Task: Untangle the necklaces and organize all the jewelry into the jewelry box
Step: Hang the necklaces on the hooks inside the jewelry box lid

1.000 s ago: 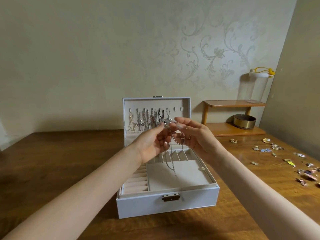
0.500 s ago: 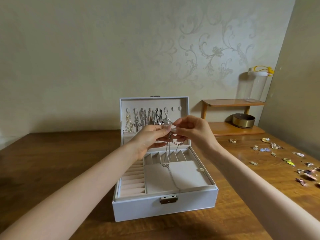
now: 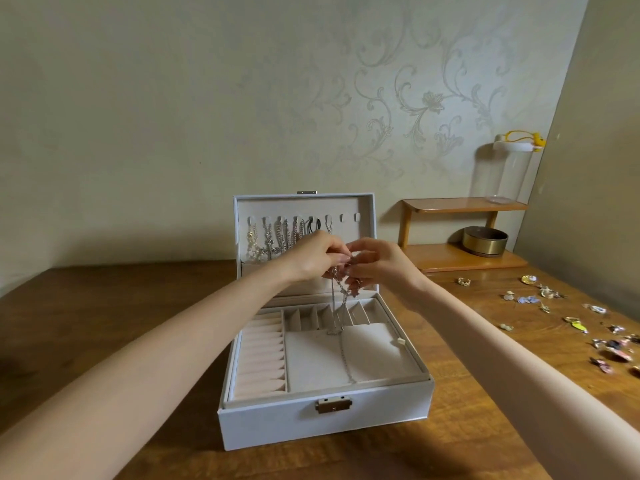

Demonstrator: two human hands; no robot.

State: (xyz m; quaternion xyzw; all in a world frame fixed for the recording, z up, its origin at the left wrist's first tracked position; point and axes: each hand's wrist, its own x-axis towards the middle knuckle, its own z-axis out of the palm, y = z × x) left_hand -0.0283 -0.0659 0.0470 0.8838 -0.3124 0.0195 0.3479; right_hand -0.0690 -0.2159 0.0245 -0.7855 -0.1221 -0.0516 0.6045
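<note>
Above the open jewelry box [image 3: 325,424], the left hand [image 3: 311,258] and right hand [image 3: 377,263] meet fingertip to fingertip, both pinching a silver necklace [image 3: 341,306] (its chain trails down onto the box's tray). The box sits on a wooden table [image 3: 104,323], with loose jewelry [image 3: 571,317] scattered to its right and a small wooden shelf [image 3: 464,233] behind, by the patterned wall.

One view only, worn on the person's head. It looks forward and slightly down across the worktop [image 3: 104,306] toward the patterned wall [image 3: 173,133]. The lens is wide-angled, and the open jewelry box [image 3: 277,424] sits centred, close, at arm's reach.
</note>
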